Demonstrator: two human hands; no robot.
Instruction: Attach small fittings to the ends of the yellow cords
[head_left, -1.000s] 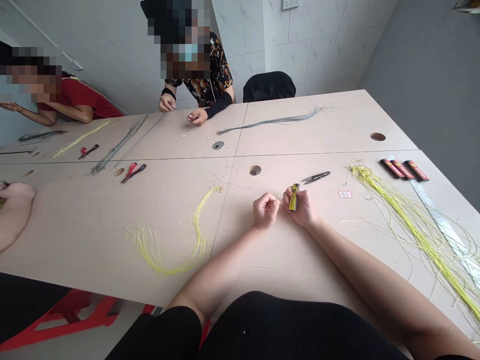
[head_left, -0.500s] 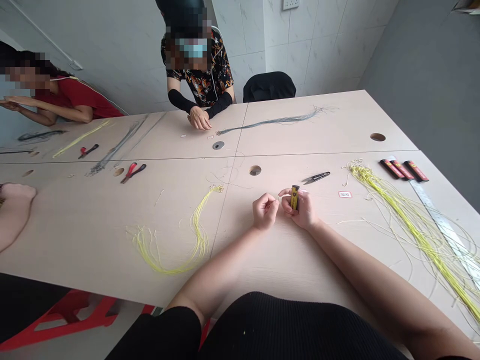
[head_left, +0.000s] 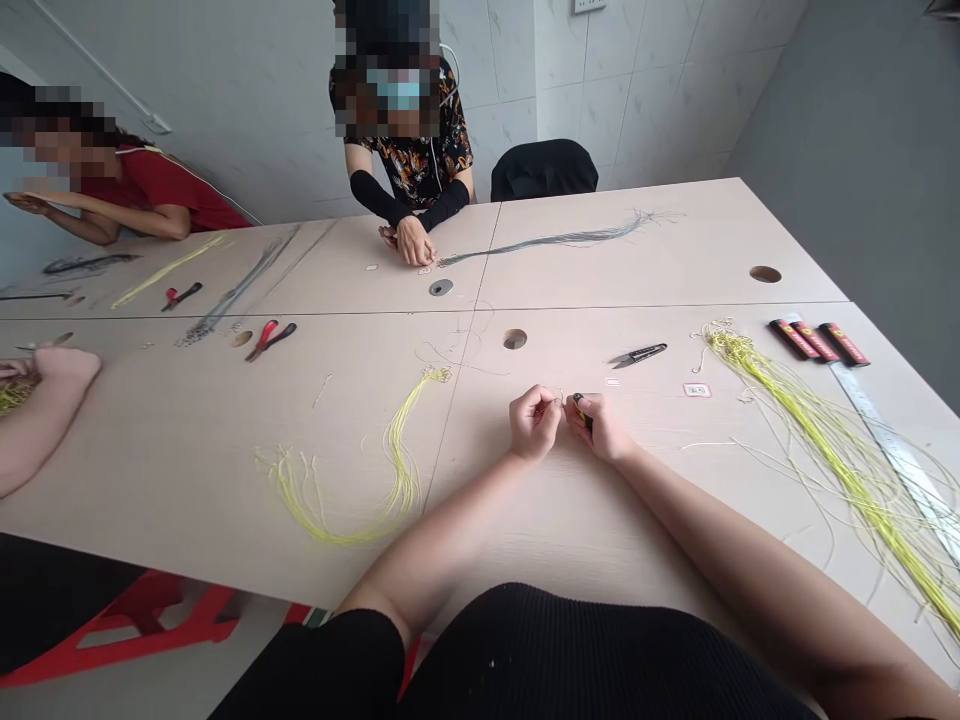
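My right hand [head_left: 602, 428] is closed round a black and yellow lighter [head_left: 581, 410], which leans toward my other hand. Thumb and fingers of my left hand [head_left: 535, 424] are pinched together on what looks like the end of a thin yellow cord [head_left: 561, 395], most of it too fine to see. The hands almost meet just above the table. Left of them lies a curved bundle of yellow cords [head_left: 401, 450]. On the right a longer yellow cord bundle [head_left: 817, 440] spreads out, its looped ends at the far side.
Thread snips [head_left: 637, 355], a small label [head_left: 697, 390], several red and black battery-like sticks [head_left: 844, 343] and a metal ruler [head_left: 874, 430] lie to the right. Red and black pliers [head_left: 270, 340] lie left. Across the table [head_left: 480, 500] a co-worker [head_left: 412, 170] handles grey cords [head_left: 555, 240].
The lighter has tipped from upright to slanting toward my left hand, and my right fingers have curled in. The co-worker opposite has moved a hand to the grey cords' ends.
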